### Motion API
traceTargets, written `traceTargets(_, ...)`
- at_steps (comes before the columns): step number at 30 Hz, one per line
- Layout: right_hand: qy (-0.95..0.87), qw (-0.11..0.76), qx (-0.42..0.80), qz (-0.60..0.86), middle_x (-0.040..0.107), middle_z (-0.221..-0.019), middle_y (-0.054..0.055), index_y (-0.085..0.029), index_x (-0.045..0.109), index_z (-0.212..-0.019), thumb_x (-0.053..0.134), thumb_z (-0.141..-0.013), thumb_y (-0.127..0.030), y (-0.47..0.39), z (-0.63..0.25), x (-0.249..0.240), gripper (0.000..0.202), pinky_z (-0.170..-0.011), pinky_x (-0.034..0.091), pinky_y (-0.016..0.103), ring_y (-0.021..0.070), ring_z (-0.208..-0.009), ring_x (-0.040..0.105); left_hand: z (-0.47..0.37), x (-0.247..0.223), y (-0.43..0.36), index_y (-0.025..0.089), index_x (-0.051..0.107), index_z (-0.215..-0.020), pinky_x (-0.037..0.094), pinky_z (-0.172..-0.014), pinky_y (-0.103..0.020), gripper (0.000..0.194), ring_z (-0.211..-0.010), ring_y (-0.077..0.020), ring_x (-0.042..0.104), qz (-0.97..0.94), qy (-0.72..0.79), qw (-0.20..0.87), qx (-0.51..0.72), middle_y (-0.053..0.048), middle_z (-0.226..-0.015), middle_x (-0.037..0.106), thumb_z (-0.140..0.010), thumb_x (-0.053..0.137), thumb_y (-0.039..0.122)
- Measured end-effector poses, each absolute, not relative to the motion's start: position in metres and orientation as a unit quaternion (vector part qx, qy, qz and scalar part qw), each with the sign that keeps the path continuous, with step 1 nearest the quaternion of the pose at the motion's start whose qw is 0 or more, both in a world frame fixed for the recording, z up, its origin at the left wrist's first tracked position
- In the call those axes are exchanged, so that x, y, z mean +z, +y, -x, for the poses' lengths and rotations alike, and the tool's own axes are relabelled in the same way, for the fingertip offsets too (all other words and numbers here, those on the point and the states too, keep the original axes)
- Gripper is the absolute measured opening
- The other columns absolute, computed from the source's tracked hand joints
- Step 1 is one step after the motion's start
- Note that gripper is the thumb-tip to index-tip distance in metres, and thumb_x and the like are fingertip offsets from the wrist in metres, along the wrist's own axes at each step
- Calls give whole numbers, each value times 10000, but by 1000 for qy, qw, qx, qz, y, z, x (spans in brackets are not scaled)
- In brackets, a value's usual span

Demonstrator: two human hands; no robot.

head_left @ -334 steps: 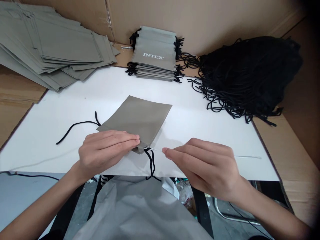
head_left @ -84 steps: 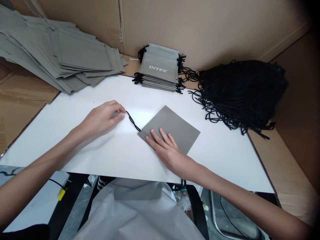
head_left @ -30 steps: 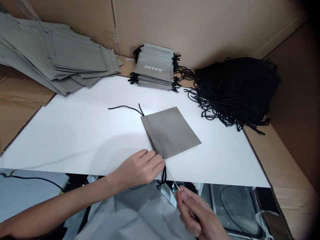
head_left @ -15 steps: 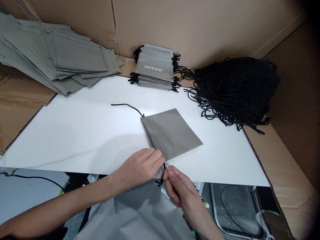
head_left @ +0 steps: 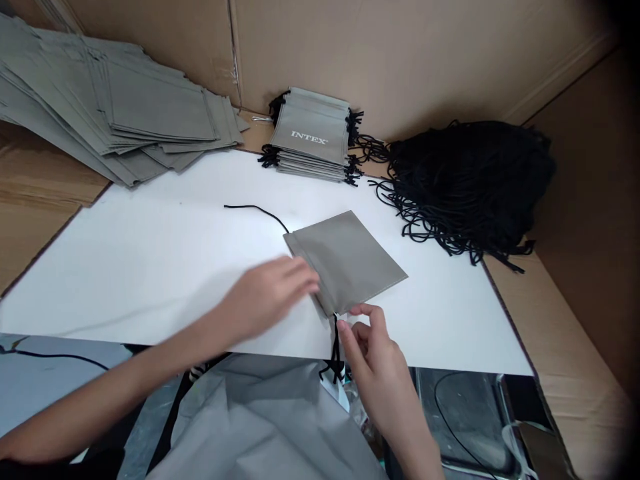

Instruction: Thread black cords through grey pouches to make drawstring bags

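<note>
A grey drawstring pouch [head_left: 350, 260] lies at a slant on the white table. One black cord [head_left: 257, 208] trails from its upper left corner. More black cord ends [head_left: 336, 343] hang from the lower corner past the table edge, with a small white bit at the top. My left hand [head_left: 273, 293], smeared by motion, is over the pouch's left edge, its grip unclear. Beside the lower corner is my right hand [head_left: 375, 353], thumb and forefinger apart, thumb close to the cord ends; nothing shows between them.
Loose grey pouches [head_left: 155, 100] are heaped at the back left. A stack of corded pouches marked INTEX [head_left: 313, 127] stands at the back middle. To its right lies a large pile of black cords [head_left: 470, 180]. Cardboard walls [head_left: 400, 60] enclose the table [head_left: 150, 253].
My left hand has let go of the pouch's lower corner and moved up and left. My right hand has opened from its pinch on a thin white strand. The cord ends now hang free.
</note>
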State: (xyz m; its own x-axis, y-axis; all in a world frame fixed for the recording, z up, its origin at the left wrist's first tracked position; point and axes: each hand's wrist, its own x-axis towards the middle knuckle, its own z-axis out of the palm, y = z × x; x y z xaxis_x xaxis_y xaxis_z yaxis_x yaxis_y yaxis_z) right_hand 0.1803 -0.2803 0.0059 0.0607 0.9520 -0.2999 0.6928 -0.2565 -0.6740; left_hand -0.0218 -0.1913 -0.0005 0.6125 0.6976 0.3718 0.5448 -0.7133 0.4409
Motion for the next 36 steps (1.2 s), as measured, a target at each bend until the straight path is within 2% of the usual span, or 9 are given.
traceTargets(3, -615, 147, 311, 709, 629, -693, -14, -225, 444, -1291, 370, -1008, -501, -278, -191, 8, 402, -532, 376, 261, 190, -548, 579, 51, 8, -143, 186, 671, -1068, 477, -838, -356, 267, -1034, -237, 595, -853, 452, 119, 233, -74, -1117, 674, -1027, 430, 293)
traceTargets(7, -655, 118, 257, 701, 646, -681, -12, -234, 472, -1381, 409, -996, -554, -272, -200, 8, 504, -530, 389, 265, 189, -540, 613, 70, -2, -91, 230, 673, -1175, 425, -964, -385, 264, -1161, -246, 549, -886, 378, 201, 175, -61, -1244, 641, -990, 493, 287)
traceTargets(11, -690, 93, 168, 698, 635, -611, -9, -231, 514, -1415, 455, -965, -608, -262, -198, 2, 590, -496, 355, 268, 199, -516, 618, 65, -15, -75, 212, 721, -1060, 420, -947, -370, 228, -1093, -234, 575, -895, 337, 241, 164, -60, -1174, 680, -959, 547, 319)
traceTargets(15, -714, 61, 118, 687, 735, -743, 53, -229, 580, -1384, 467, -989, -517, -249, -196, -3, 502, -505, 377, 279, 231, -612, 678, 61, -20, -79, 214, 728, -1017, 432, -900, -357, 224, -1049, -232, 582, -888, 341, 243, 188, -58, -1098, 701, -959, 546, 332)
traceTargets(20, -706, 127, 163, 678, 780, -992, 78, -219, 736, -1135, 452, -1000, -437, -238, -208, -4, 383, -660, 477, 289, 237, -801, 719, 68, -19, -82, 218, 707, -1091, 426, -960, -372, 222, -1070, -225, 599, -885, 323, 279, 185, -60, -1139, 693, -932, 602, 331)
traceTargets(22, -693, 163, 201, 673, 777, -937, 69, -204, 764, -1022, 476, -987, -443, -236, -217, -3, 376, -681, 476, 278, 211, -761, 697, 69, -18, -83, 213, 695, -1130, 444, -964, -355, 237, -1070, -209, 618, -876, 308, 310, 206, -66, -1153, 687, -925, 611, 298)
traceTargets(25, -677, 188, 261, 662, 718, -745, 47, -178, 770, -913, 521, -955, -466, -234, -229, -2, 383, -589, 428, 267, 165, -600, 580, 65, -16, -87, 194, 708, -1104, 490, -924, -319, 216, -1056, -193, 639, -852, 284, 344, 275, -86, -1143, 686, -919, 618, 258)
traceTargets(30, -628, 238, 351, 652, 528, -608, 14, -166, 699, -723, 551, -912, -508, -231, -240, -1, 418, -509, 332, 270, 142, -550, 412, 57, -9, -98, 193, 751, -939, 537, -840, -310, 112, -949, -184, 662, -831, 275, 363, 319, -81, -1029, 724, -897, 660, 244)
traceTargets(36, -595, 249, 430, 632, 341, -588, -16, -195, 518, -598, 567, -877, -544, -226, -243, 3, 449, -504, 271, 276, 133, -561, 298, 57, 2, -105, 177, 751, -916, 562, -814, -311, 85, -904, -180, 685, -801, 259, 427, 331, -87, -987, 734, -853, 703, 210)
